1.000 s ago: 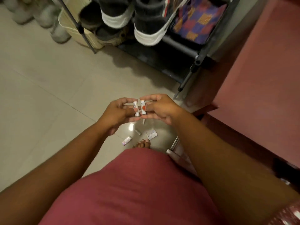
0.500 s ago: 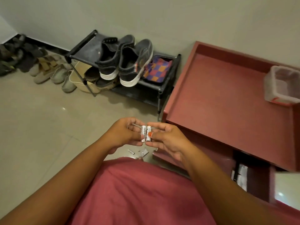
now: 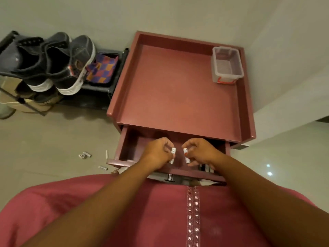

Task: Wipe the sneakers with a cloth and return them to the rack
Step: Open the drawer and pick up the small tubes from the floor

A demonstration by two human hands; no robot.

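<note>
Half a second back the batteries were pressed together, now left hand and right hand each pinch one apart over the open drawer, sneakers untouched on the rack upper left, so wiping hasn't started.

Dark grey sneakers, white soles; checked purple-orange cloth; maroon cabinet.

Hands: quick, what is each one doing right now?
Left hand: pinches a small white cylindrical battery.
Right hand: pinches a small white battery with an orange band.
</note>
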